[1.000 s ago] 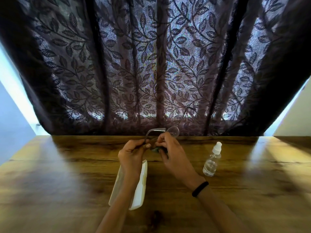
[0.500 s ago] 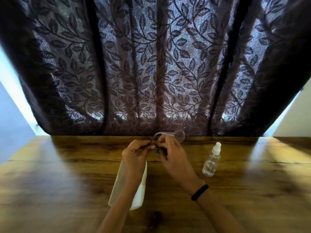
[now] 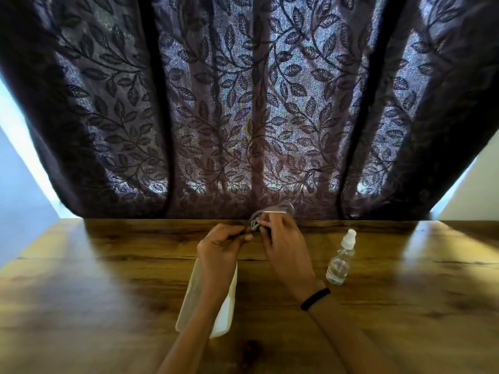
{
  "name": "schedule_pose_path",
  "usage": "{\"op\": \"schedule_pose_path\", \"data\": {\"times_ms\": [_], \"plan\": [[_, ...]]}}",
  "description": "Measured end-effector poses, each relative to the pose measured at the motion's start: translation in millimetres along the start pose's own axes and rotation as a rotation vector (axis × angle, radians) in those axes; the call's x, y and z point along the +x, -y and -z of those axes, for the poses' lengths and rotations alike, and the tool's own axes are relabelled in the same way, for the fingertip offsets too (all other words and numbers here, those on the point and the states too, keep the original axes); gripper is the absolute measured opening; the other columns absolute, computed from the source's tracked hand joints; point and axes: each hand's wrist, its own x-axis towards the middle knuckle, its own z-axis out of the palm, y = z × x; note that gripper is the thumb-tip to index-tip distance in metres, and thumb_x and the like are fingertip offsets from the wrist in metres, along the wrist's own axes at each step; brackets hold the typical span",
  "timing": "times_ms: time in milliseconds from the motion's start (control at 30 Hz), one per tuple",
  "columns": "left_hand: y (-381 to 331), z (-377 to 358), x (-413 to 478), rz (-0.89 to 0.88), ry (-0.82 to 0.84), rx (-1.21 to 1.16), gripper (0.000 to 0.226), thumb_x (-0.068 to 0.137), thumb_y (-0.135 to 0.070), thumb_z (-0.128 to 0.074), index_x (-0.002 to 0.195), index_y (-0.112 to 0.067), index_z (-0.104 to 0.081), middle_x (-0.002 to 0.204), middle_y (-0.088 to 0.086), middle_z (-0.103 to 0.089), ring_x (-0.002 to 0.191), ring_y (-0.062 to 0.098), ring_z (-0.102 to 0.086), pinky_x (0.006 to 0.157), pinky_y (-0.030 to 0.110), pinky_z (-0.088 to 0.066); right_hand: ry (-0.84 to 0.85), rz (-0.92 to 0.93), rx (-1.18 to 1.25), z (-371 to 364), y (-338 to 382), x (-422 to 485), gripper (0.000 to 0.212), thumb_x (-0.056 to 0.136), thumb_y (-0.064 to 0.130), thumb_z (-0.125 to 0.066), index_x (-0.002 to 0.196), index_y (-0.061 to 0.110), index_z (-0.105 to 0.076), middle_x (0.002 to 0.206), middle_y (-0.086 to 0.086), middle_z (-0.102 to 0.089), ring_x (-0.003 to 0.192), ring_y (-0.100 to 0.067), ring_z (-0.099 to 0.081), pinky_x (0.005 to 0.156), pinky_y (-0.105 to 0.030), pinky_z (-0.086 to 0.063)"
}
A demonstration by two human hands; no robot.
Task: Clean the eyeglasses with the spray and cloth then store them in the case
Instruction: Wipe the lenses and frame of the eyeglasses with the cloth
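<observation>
Eyeglasses (image 3: 283, 209) are held up off the table (image 3: 108, 279) betw. both hands, near its far edge and right in front of the curtain (image 3: 243, 103). Left hand (image 3: 221, 247) has its fingers curled in, pinching one end of the frame. Right hand (image 3: 283, 247) is also curled, thumb and fingers pinching a small grey-green cloth (image 3: 254, 225) against the glasses. The hands are close together, fingertips nearly meeting. One clear lens and a temple arm poke out above the right hand's knuckles; the rest is hidden by fingers.

Case (image 3: 225, 314) is white, lying lengthwise on the wood under the left forearm, which covers its middle. The glasses aren't in it. Whether it's open or shut, and what's inside, can't be told from this angle.

Spray bottle (image 3: 339, 263) stands upright to the right of the right hand, apart from it, clear body w/ white nozzle cap on. It looks to hold clear liquid; level not readable.

A black wristband (image 3: 315, 298) sits on the right wrist.
</observation>
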Motion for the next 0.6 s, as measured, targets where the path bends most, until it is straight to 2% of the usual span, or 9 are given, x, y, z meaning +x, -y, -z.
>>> {"op": "schedule_pose_path", "data": {"times_ms": [100, 200, 267, 367, 433, 533, 600], "plan": [[-1.4, -3.2, 0.0, 0.014, -0.036, -0.008, 0.024, 0.063, 0.006, -0.074, 0.078, -0.013, -0.07, 0.074, 0.0, -0.067, 0.071, 0.01, -0.065, 0.069, 0.026, -0.055, -0.05, 0.04, -0.086, 4.1, 2.7, 0.3, 0.025, 0.075, -0.005, -0.068, 0.097, -0.003, -0.056, 0.069, -0.019, -0.062, 0.064, -0.028, -0.065, 0.042, -0.026, -0.049], [-3.4, -6.2, 0.4, 0.03, -0.061, -0.021, 0.03, 0.064, 0.007, -0.073, 0.077, -0.019, -0.07, 0.075, -0.003, -0.068, 0.072, 0.009, -0.066, 0.07, 0.023, -0.054, -0.082, 0.026, -0.075, 4.7, 4.0, -1.2, 0.023, 0.078, -0.002, -0.066, 0.094, 0.003, -0.05, 0.07, -0.015, -0.06, 0.061, -0.028, -0.061, 0.042, -0.025, -0.045], [-3.4, -6.2, 0.7, 0.027, -0.076, -0.029, 0.033, 0.064, 0.008, -0.073, 0.078, -0.022, -0.069, 0.076, -0.002, -0.068, 0.073, 0.008, -0.066, 0.07, 0.02, -0.053, -0.08, 0.003, -0.016, 3.3, 5.1, -4.4, 0.02, 0.083, 0.002, -0.061, 0.092, 0.008, -0.044, 0.073, -0.014, -0.058, 0.069, -0.028, -0.06, 0.046, -0.032, -0.049], [-2.3, -4.3, 0.9, 0.024, -0.083, -0.031, 0.029, 0.064, 0.007, -0.073, 0.081, -0.016, -0.07, 0.078, 0.002, -0.069, 0.074, 0.01, -0.066, 0.071, 0.018, -0.053, -0.082, -0.009, 0.082, -0.6, 6.4, -12.1, 0.019, 0.083, 0.003, -0.06, 0.092, 0.008, -0.045, 0.082, -0.011, -0.058, 0.082, -0.027, -0.059, 0.058, -0.039, -0.055], [-2.1, -3.5, 0.5, 0.029, -0.083, -0.027, 0.029, 0.065, 0.008, -0.072, 0.081, -0.016, -0.07, 0.078, 0.002, -0.068, 0.074, 0.011, -0.066, 0.071, 0.02, -0.053, -0.08, -0.044, 0.156, -4.4, 5.9, -15.4, 0.021, 0.082, 0.001, -0.059, 0.095, 0.01, -0.044, 0.089, -0.008, -0.057, 0.088, -0.023, -0.058, 0.067, -0.033, -0.054], [-1.4, -3.0, 0.5, 0.028, -0.104, -0.008, 0.03, 0.065, 0.01, -0.071, 0.081, -0.016, -0.069, 0.076, 0.002, -0.068, 0.074, 0.011, -0.066, 0.071, 0.021, -0.054, -0.056, -0.107, 0.271, -8.8, 6.2, -18.5, 0.025, 0.083, 0.0, -0.059, 0.096, 0.015, -0.042, 0.098, -0.008, -0.055, 0.088, -0.018, -0.06, 0.073, -0.022, -0.051], [-0.8, -2.6, 1.0, 0.015, -0.126, 0.008, 0.03, 0.065, 0.012, -0.07, 0.081, -0.014, -0.07, 0.076, 0.006, -0.069, 0.073, 0.01, -0.065, 0.069, 0.021, -0.054, -0.03, -0.126, 0.329, -9.7, 7.3, -19.3, 0.025, 0.085, 0.002, -0.058, 0.095, 0.018, -0.041, 0.1, -0.007, -0.056, 0.092, -0.018, -0.061, 0.077, -0.028, -0.054]]}}
